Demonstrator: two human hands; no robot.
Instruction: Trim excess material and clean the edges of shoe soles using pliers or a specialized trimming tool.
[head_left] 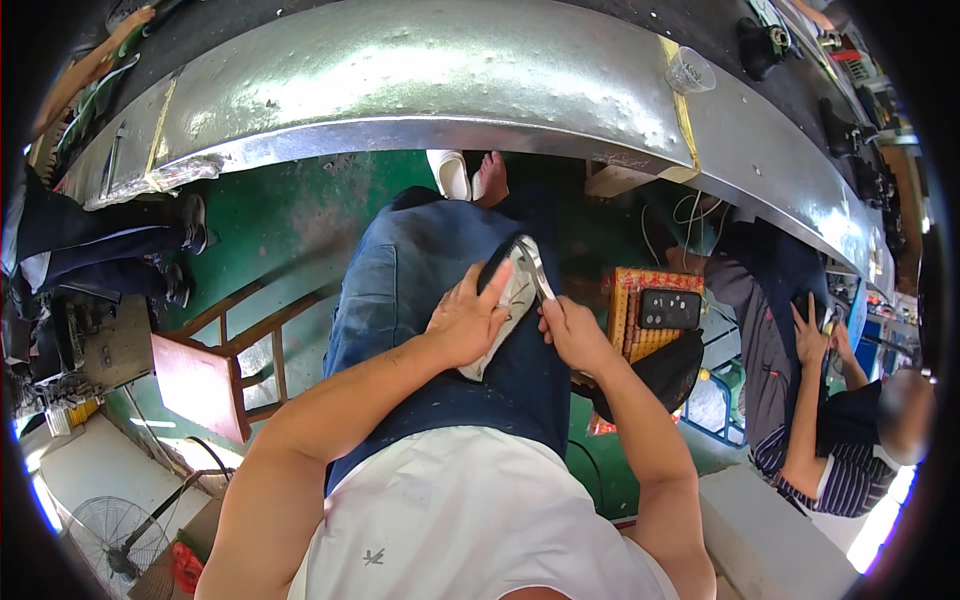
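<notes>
Across my lap lies a shoe [505, 325] with its whitish, marked underside turned up and a dark edge around it. My left hand [468, 322] holds the shoe down against my thigh, thumb and fingers spread over its near half. In my right hand [578, 332] is a silver metal tool, seemingly a pair of pincers [537, 268], its curved head against the right edge of the shoe's far end. The tool's handles are mostly hidden in my fist.
A long metal-topped bench [400, 85] runs ahead, with a clear plastic cup [690, 72] on it. A wooden chair [205, 375] stands left, and a black case [670, 309] rests on a woven seat [630, 345] at right. A co-worker [830, 440] sits far right; a fan [120, 560] is lower left.
</notes>
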